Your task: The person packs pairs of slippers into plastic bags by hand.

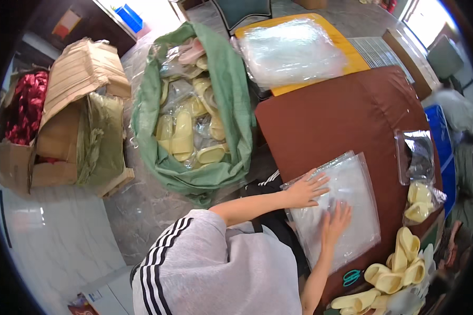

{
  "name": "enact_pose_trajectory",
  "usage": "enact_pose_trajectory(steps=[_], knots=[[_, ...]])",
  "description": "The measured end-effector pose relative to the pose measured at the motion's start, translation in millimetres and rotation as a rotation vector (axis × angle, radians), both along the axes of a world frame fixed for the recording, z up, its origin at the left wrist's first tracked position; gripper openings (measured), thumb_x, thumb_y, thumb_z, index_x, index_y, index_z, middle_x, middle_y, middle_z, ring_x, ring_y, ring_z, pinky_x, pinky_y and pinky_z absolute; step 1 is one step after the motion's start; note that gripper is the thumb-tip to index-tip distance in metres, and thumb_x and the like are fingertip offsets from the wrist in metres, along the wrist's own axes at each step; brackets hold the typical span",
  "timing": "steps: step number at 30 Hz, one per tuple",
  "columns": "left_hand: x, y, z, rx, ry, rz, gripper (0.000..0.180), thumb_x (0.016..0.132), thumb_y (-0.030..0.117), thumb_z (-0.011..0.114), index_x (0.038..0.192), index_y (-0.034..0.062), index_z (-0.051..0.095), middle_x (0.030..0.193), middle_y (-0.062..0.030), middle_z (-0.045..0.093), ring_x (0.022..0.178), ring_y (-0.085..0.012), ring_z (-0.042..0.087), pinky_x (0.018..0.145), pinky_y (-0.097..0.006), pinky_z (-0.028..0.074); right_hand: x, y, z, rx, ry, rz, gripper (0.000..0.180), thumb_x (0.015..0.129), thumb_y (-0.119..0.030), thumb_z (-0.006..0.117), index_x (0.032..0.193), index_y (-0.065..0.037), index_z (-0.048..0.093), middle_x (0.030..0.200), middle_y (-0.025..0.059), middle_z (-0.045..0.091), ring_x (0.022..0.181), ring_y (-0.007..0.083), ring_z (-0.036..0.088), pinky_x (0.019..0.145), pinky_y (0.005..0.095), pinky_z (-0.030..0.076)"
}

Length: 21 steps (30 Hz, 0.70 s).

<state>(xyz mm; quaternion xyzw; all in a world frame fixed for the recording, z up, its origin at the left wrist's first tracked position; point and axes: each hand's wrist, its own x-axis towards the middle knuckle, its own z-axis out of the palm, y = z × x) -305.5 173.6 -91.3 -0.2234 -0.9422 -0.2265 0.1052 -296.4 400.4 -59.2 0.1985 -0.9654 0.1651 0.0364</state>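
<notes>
We are resting our unclenched left hand (305,192) on clear plastic bags (355,197). Our right hand (335,224), slightly blurred, is spreading loosely over them.

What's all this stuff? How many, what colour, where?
Wide cloth-covered table: one, brown, right.
Flat plastic stack: one, clear, on table.
Small scissors: one, teal, below stack.
Loose open slippers: several, yellow, lower right.
Bagged slippers: some, yellow, right.
Woven sack: one, green, left floor.
Slippers in plastic: many, mostly yellow, inside sack.
Rectangular table: one, yellow, top.
Plastic pile: one, clear, on yellow table.
Torn cardboard boxes: count unclear, brown, left.
Shiny bundle: one, dark red, in cardboard.
Stripy shirt: one, grey, bottom.
Left hand: one, bare, on stack.
Right hand: one, bare, over stack.
</notes>
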Motion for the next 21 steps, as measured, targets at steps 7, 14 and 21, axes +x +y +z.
enact_pose_trajectory(steps=[7,14,21], knots=[[8,-111,46,0.184,0.012,0.542,0.059,0.076,0.021,0.068,0.132,0.0085,0.055,0.147,-0.0157,0.042,0.141,-0.0369,0.031,0.114,-0.058,0.023,6,-20,-31,0.119,0.027,0.012,0.053,0.097,-0.035,0.048,0.146,-0.016,0.043,0.156,0.0154,0.031,0.145,0.0381,0.025,0.117,0.0565,0.013],[141,-393,-68,-0.293,-0.463,1.514,0.078,0.078,0.021,0.072,0.146,0.0069,0.037,0.153,-0.0198,0.033,0.145,-0.0385,0.024,0.113,-0.066,0.017,1,-27,-30,0.182,0.076,0.050,0.053,0.100,-0.034,0.044,0.149,-0.015,0.040,0.157,0.0131,0.030,0.145,0.0358,0.025,0.117,0.0531,0.014],[246,-420,-95,-0.724,-0.467,1.299,0.079,0.087,0.006,0.052,0.155,0.0327,0.021,0.134,-0.0153,0.045,0.129,-0.0367,0.041,0.113,-0.062,0.022,-2,-29,-27,0.172,0.028,0.078,0.053,0.099,-0.031,0.045,0.149,-0.014,0.040,0.157,0.0146,0.029,0.146,0.0358,0.023,0.118,0.0526,0.013]])
